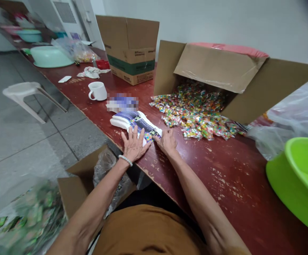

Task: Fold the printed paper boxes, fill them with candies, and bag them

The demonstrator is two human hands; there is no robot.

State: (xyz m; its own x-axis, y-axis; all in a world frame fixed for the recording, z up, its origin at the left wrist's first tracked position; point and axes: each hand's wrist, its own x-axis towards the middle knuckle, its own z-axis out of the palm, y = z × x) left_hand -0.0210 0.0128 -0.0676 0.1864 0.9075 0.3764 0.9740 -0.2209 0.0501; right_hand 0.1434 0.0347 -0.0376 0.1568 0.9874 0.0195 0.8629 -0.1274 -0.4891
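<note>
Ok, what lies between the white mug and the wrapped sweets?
A pixelated white-and-purple package sits between the white mug and the wrapped sweets, in the head view.

Candy packets (193, 115) lie on the table (222, 177) before a sideways carton (217, 67), with a mug (97, 91) to their left and a basin (297, 177) at lower right.

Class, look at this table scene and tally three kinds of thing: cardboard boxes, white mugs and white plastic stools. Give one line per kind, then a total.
Cardboard boxes: 3
White mugs: 1
White plastic stools: 1
Total: 5
</note>
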